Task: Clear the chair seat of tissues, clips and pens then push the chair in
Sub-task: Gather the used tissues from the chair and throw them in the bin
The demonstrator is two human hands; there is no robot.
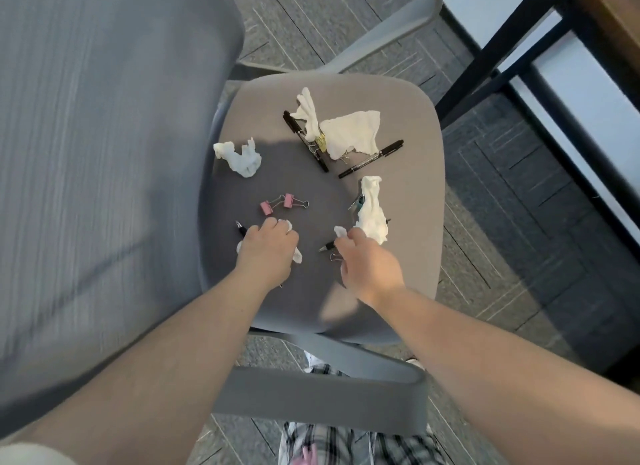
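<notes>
Head view, looking down on a grey chair seat (pixel 398 118) strewn with litter. Left hand (pixel 266 249) sits near the front-left of the seat, fingers curled down over a crumpled tissue (pixel 297 255), white showing on both sides of the knuckles; a black pen (pixel 241 229) pokes out just behind the hand and may be caught in the same grip, cannot tell. Right hand (pixel 367 263) is closed loosely on another tissue (pixel 341 231), with a pen tip (pixel 326 247) and a wire clip (pixel 335 256) showing at its edge; whether those are held or merely under the hand is unclear. Not yet picked up: two pink clips (pixel 277 203) between the hands and farther back, a twisted tissue (pixel 372 210) just beside the right hand, a wad of tissue (pixel 240 156) at the left edge, and at the back a flat tissue (pixel 349 132) lying over a gold clip (pixel 320 142) with two black markers (pixel 306 140) (pixel 370 159) beside it. Judged step: first gathering of litter, early in the task. Next move likely calls for closing firmly and lifting both handfuls clear without dropping the small clips, then returning for the back pile. A dark-framed counter (pixel 609 10) stands at upper right, where the chair would probably be pushed afterwards.
</notes>
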